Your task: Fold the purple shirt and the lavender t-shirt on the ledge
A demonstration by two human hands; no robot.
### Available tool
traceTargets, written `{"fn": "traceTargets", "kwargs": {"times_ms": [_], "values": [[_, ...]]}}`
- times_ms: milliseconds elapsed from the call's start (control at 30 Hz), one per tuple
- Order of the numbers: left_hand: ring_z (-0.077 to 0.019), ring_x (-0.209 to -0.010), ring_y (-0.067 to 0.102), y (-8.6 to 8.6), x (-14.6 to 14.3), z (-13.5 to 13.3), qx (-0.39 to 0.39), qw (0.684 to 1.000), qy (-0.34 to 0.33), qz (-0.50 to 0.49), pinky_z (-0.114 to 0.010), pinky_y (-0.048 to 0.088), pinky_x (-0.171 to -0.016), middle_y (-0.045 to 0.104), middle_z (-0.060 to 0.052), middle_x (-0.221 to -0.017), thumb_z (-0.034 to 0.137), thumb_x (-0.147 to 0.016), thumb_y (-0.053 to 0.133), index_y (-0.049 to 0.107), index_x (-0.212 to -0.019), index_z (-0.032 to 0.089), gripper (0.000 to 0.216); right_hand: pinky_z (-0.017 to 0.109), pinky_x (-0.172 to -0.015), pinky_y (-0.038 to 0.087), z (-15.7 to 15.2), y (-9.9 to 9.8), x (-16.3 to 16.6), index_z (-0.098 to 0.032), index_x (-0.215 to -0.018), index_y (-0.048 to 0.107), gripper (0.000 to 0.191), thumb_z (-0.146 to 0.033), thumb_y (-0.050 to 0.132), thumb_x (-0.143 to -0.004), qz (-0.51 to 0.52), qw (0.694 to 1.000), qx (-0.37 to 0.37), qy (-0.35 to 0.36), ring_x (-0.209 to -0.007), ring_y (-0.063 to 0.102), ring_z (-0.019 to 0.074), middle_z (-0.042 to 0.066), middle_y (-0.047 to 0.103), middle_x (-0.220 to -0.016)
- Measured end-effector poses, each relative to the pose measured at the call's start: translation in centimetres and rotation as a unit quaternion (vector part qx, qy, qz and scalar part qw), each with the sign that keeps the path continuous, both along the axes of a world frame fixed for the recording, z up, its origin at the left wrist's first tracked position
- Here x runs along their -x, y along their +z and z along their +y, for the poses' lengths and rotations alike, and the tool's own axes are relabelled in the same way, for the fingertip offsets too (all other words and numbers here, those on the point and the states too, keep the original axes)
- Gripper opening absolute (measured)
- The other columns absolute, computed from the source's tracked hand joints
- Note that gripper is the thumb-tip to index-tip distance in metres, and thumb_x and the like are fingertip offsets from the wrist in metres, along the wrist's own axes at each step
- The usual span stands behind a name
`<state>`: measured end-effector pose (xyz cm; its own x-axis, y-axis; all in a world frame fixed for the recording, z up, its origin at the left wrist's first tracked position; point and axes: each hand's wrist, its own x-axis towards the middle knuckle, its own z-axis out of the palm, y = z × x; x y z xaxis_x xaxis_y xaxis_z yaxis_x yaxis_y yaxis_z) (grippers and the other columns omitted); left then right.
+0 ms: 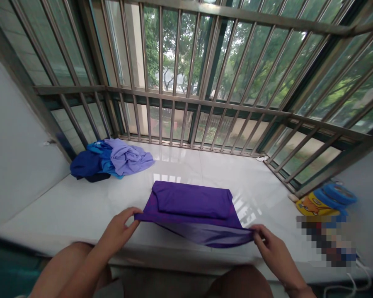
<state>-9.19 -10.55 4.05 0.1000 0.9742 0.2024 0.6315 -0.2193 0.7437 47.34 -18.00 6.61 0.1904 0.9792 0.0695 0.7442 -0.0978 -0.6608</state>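
A purple garment [191,205] lies partly folded on the white marble sill [81,207] in front of me. My left hand [119,229] pinches the near left corner of the purple garment. My right hand [272,246] pinches its near right corner. Between the two hands the near edge is lifted a little off the sill, and the lower layer sags. The far part rests flat as a folded rectangle.
A heap of blue and lilac clothes [110,159] sits at the back left of the sill. Metal window bars [174,103] close off the far side. Blue hangers [337,194] and a yellow item [313,205] lie at the right. My bare knees show below.
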Motion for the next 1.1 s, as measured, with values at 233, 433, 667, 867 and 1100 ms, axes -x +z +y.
{"fn": "traceTargets", "kwargs": {"times_ms": [233, 433, 667, 867, 1100], "values": [[-0.0206, -0.073, 0.069, 0.8, -3.5, 12.0, 0.058, 0.99, 0.023, -0.129, -0.029, 0.051, -0.067, 0.074, 0.0, -0.079, 0.051, -0.083, 0.059, 0.068, -0.099, 0.023, 0.034, 0.027, -0.055, 0.051, 10.6, 1.5, 1.5, -0.02, -0.114, 0.067, 0.039, -0.049, 0.062, -0.087, 0.298, 0.949, 0.041, -0.095, -0.059, 0.063, 0.0176, -0.002, 0.062, -0.065], [-0.0216, -0.061, 0.063, -2.1, -4.7, 17.6, 0.102, 0.987, 0.073, -0.103, -0.029, 0.041, -0.058, 0.063, 0.004, -0.062, 0.059, -0.073, 0.071, 0.064, -0.106, 0.022, 0.05, 0.027, -0.063, 0.059, 16.2, -0.9, 0.9, -0.022, -0.109, 0.068, 0.038, -0.054, 0.071, -0.089, 0.295, 0.944, 0.067, -0.134, -0.073, 0.072, 0.017, 0.008, 0.074, -0.094], [-0.0198, -0.065, 0.063, -5.4, -3.4, 17.5, 0.075, 0.99, 0.028, -0.119, -0.029, 0.043, -0.062, 0.065, 0.005, -0.07, 0.063, -0.069, 0.08, 0.069, -0.121, 0.023, 0.066, 0.029, -0.071, 0.058, 15.2, -3.2, 0.1, -0.022, -0.129, 0.071, 0.061, -0.04, 0.087, -0.073, 0.2, 0.975, 0.083, -0.045, -0.082, 0.074, 0.0209, 0.003, 0.077, -0.093], [-0.0221, -0.066, 0.068, -5.7, -3.2, 19.5, 0.119, 0.983, 0.054, -0.125, -0.029, 0.045, -0.06, 0.074, -0.003, -0.071, 0.073, -0.07, 0.074, 0.07, -0.084, 0.021, 0.054, 0.029, -0.066, 0.047, 17.0, -4.4, -0.4, -0.022, -0.08, 0.069, 0.032, -0.054, 0.073, -0.082, 0.092, 0.993, 0.053, -0.054, -0.072, 0.064, 0.0199, 0.0, 0.067, -0.07], [-0.0252, -0.072, 0.072, -5.4, -3.1, 20.0, 0.128, 0.981, 0.119, -0.09, -0.031, 0.046, -0.063, 0.079, -0.007, -0.077, 0.07, -0.081, 0.065, 0.073, -0.08, 0.021, 0.05, 0.029, -0.065, 0.047, 18.5, -4.8, -1.5, -0.021, -0.079, 0.072, 0.043, -0.058, 0.054, -0.094, 0.017, 0.993, 0.065, -0.097, -0.073, 0.068, 0.022, 0.004, 0.073, -0.073]]}}
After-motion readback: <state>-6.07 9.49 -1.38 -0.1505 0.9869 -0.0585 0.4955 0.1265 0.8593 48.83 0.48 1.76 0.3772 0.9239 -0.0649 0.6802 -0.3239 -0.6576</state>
